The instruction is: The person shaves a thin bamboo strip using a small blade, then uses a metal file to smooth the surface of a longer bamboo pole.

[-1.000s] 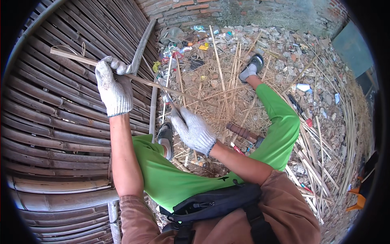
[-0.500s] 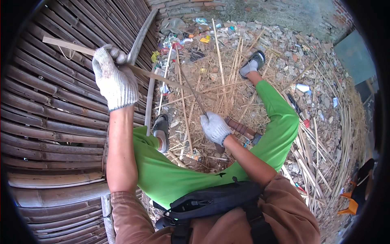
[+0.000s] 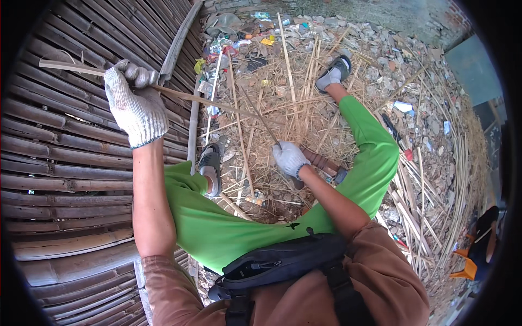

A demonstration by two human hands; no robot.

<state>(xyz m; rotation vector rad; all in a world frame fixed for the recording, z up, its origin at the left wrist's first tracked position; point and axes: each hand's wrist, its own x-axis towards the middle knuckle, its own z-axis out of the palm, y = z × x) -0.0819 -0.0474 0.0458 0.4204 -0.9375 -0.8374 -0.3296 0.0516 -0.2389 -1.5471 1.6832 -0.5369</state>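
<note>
My left hand (image 3: 136,106), in a white knitted glove, is closed around a long, thin bamboo strip (image 3: 204,100). One end of the strip sticks out past the hand to the left, with a thin curled sliver at it; the other runs down to the right between my legs. My right hand (image 3: 291,160), gloved too, grips a knife with a long, narrow dark blade (image 3: 255,106) pointing up and away. The blade meets or crosses the strip near its far end; whether they touch I cannot tell. The knife's handle is mostly hidden by the glove.
A ribbed brown cylinder (image 3: 322,162) lies beside my right hand. Bamboo slat panelling (image 3: 70,146) fills the left side. Split bamboo strips (image 3: 286,60) and shavings cover the ground between my feet, with more strips (image 3: 416,209) at right. Rubble and litter reach the brick wall (image 3: 348,13).
My left hand has shifted left and slightly down in the picture, with the strip moving along in it. My right hand stays near the same place, still gripping the knife.
</note>
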